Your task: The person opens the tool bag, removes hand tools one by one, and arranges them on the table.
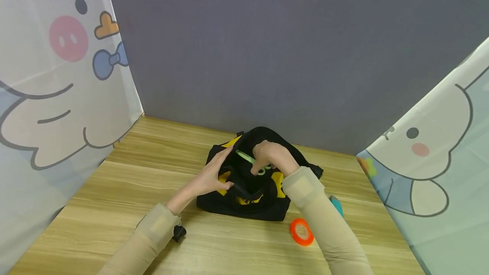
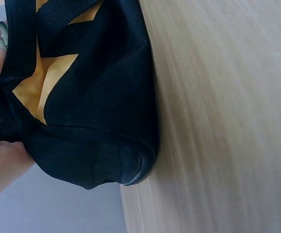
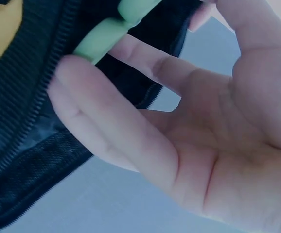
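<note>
Bag point(image 1: 248, 190) sits mid-surface point(image 1: 114, 207), left hand point(image 1: 212, 177) gripping its rim to hold the mouth wide. Right hand point(image 1: 269, 156) pinches green scissors point(image 1: 246, 158) over the opening. Best to slide them in blades-first, I'd say, clear of the zipper.

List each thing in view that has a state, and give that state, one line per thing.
black and yellow bag: on the wooden table, top open.
green scissors: at the bag's opening, pinched by the right hand.
left hand: grips the bag's edge.
right hand: fingers curled on the scissors.
orange tape roll: lying flat on the table, untouched.
teal object: mostly hidden behind the right sleeve.
</note>
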`<state>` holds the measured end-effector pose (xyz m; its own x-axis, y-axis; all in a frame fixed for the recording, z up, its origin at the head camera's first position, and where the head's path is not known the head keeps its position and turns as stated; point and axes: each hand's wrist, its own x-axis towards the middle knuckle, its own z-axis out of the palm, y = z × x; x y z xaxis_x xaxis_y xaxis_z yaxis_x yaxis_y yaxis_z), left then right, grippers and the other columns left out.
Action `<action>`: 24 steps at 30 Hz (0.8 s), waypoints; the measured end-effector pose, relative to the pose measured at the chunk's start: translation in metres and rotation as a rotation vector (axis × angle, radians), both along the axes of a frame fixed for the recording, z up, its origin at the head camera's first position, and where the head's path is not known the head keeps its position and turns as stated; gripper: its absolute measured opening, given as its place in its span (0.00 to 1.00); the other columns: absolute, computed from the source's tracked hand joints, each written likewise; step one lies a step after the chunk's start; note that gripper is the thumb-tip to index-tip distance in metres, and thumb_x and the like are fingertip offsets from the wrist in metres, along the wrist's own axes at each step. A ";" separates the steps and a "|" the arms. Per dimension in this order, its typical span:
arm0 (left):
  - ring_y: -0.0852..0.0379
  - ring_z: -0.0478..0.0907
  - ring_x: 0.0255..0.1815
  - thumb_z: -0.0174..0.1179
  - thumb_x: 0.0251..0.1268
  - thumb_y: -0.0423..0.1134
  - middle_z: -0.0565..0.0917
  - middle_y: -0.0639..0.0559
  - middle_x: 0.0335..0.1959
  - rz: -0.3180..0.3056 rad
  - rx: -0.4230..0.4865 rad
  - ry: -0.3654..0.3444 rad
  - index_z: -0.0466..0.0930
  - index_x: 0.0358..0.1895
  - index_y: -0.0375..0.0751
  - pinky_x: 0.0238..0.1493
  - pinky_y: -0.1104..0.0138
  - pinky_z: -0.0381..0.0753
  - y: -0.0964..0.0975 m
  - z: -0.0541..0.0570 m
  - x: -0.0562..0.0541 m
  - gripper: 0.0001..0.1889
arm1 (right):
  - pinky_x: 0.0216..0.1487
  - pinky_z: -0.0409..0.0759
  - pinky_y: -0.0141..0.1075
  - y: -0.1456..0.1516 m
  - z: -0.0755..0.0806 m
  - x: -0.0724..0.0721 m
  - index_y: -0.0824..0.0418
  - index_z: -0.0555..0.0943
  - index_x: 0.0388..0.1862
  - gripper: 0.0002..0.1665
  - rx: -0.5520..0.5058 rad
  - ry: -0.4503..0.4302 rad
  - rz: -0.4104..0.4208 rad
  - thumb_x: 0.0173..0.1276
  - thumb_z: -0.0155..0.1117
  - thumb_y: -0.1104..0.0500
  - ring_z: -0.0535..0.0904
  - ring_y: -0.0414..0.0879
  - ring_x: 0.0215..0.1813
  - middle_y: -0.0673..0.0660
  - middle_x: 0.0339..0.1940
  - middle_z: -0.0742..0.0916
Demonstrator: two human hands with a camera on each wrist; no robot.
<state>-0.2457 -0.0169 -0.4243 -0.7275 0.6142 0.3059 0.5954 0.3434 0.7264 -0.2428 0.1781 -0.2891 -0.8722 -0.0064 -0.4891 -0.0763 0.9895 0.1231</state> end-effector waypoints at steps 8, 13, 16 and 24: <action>0.36 0.57 0.78 0.73 0.51 0.34 0.52 0.37 0.79 0.005 0.005 0.009 0.42 0.81 0.44 0.66 0.42 0.71 0.001 -0.001 0.000 0.58 | 0.27 0.80 0.33 0.002 0.014 0.010 0.56 0.75 0.27 0.20 -0.003 0.000 0.035 0.60 0.72 0.44 0.83 0.47 0.28 0.50 0.25 0.75; 0.36 0.56 0.78 0.73 0.51 0.33 0.52 0.37 0.80 0.004 0.014 0.005 0.42 0.81 0.44 0.67 0.42 0.70 0.001 -0.001 0.001 0.58 | 0.23 0.76 0.31 0.006 0.022 0.018 0.55 0.70 0.22 0.22 -0.019 0.005 0.081 0.61 0.72 0.46 0.82 0.48 0.24 0.47 0.18 0.69; 0.36 0.56 0.78 0.73 0.51 0.33 0.52 0.37 0.80 0.008 0.012 0.002 0.42 0.81 0.44 0.66 0.42 0.70 0.001 -0.002 0.001 0.58 | 0.22 0.74 0.31 0.010 0.025 0.023 0.55 0.68 0.22 0.23 -0.064 0.019 0.082 0.60 0.72 0.47 0.80 0.48 0.23 0.47 0.17 0.66; 0.36 0.56 0.78 0.73 0.51 0.33 0.52 0.37 0.80 0.005 0.015 0.013 0.43 0.81 0.42 0.68 0.41 0.69 0.001 -0.001 0.000 0.57 | 0.25 0.71 0.31 0.028 0.029 0.031 0.57 0.73 0.36 0.20 -0.155 0.049 0.060 0.60 0.73 0.49 0.72 0.44 0.22 0.50 0.27 0.70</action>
